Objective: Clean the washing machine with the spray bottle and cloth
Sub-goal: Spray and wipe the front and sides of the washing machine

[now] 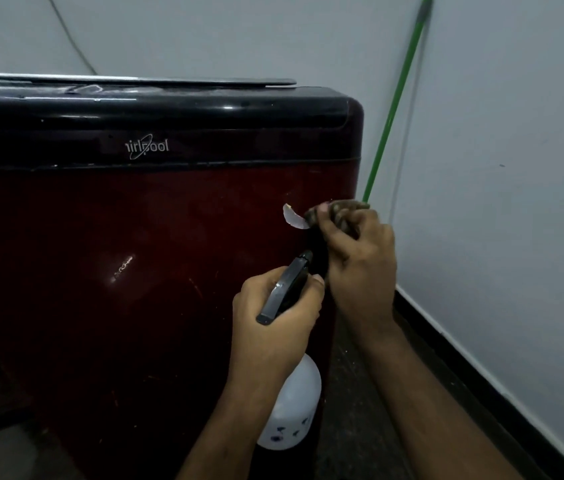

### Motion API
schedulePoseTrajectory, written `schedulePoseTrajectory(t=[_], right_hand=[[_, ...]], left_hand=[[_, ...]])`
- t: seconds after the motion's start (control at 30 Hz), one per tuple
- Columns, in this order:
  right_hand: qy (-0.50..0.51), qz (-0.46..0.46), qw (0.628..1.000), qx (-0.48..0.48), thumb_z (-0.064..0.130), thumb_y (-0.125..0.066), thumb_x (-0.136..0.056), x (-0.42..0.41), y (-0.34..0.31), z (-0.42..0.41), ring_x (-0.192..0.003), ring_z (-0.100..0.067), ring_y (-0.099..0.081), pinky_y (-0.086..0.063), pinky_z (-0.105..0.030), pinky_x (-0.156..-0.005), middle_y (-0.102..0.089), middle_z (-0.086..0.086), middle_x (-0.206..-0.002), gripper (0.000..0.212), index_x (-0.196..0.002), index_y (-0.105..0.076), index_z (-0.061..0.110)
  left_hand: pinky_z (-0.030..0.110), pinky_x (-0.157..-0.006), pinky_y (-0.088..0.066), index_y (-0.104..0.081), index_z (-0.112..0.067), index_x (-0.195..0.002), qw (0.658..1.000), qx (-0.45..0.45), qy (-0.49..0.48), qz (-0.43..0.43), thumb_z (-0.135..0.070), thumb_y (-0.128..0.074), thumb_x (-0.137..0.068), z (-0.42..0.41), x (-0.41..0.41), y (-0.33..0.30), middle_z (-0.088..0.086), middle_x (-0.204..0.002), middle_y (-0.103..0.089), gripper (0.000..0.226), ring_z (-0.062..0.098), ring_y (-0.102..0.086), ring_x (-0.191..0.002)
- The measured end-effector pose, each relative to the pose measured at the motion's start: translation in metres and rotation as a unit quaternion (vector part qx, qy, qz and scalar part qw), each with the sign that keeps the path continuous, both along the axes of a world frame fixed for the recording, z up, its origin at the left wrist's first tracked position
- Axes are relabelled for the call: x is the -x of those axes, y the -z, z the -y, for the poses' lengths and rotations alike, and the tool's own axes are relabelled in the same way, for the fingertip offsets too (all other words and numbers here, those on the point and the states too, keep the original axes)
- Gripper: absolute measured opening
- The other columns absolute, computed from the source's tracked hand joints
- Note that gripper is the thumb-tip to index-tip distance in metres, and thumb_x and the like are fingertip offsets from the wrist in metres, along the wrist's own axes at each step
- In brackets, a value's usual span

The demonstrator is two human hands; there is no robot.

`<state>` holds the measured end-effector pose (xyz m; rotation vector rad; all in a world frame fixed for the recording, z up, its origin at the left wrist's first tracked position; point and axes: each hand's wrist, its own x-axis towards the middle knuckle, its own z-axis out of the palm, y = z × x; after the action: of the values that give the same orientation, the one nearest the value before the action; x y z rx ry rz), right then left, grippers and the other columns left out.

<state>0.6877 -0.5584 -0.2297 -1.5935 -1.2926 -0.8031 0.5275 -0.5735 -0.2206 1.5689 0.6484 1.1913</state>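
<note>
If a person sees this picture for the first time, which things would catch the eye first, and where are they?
The dark red washing machine fills the left and middle of the view. In front of its right edge, the left hand grips the black head of a white spray bottle, and the right hand holds a dark cloth beside a pale peeling patch. A bright green pole leans against the wall on the right.
</note>
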Motion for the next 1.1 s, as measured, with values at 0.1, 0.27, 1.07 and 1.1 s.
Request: schedulePoseTrajectory(t=[0.1,0.27,1.07,1.1], right_hand=[[0.002,0.023,0.998,0.052,0.016,-0.068,-0.095,-0.001,0.029,0.006,-0.100,-0.024,-0.044,-0.048,-0.030,-0.066,-0.054,-0.008,-0.128,0.048,-0.140,-0.062,0.030],[0.028,-0.057,0.998,0.005,0.013,-0.066,-0.097,-0.003,0.019,0.004,-0.102,-0.023,-0.046,-0.040,-0.025,-0.074,-0.054,-0.007,-0.128,0.048,-0.142,-0.060,0.031],[0.040,-0.007,0.999,-0.004,0.012,-0.066,-0.097,-0.015,-0.015,0.010,-0.101,-0.024,-0.047,-0.040,-0.025,-0.072,-0.055,-0.007,-0.128,0.045,-0.139,-0.063,0.029],[0.043,0.001,0.999,-0.010,0.014,-0.063,-0.099,-0.011,-0.023,0.007,-0.103,-0.024,-0.047,-0.038,-0.024,-0.073,-0.055,-0.006,-0.130,0.042,-0.139,-0.063,0.028]], left_hand=[[0.039,-0.051,-0.038,-0.064,0.000,-0.076,1.000,0.001,0.001,-0.001,-0.016,-0.068,-0.100,0.000,0.000,-0.001,0.029,-0.072,-0.062,0.030,0.029,-0.051,-0.056],[0.039,-0.051,-0.039,-0.062,0.004,-0.076,1.000,-0.007,-0.010,0.002,-0.016,-0.068,-0.100,-0.003,0.005,-0.001,0.030,-0.072,-0.061,0.032,0.029,-0.051,-0.056],[0.038,-0.049,-0.039,-0.062,0.005,-0.077,0.999,-0.033,-0.007,0.007,-0.018,-0.069,-0.100,0.006,0.001,-0.023,0.033,-0.074,-0.061,0.034,0.031,-0.052,-0.056],[0.037,-0.050,-0.039,-0.062,0.005,-0.078,1.000,-0.029,-0.007,0.003,-0.018,-0.068,-0.100,0.006,0.002,-0.021,0.032,-0.074,-0.061,0.033,0.031,-0.052,-0.056]])
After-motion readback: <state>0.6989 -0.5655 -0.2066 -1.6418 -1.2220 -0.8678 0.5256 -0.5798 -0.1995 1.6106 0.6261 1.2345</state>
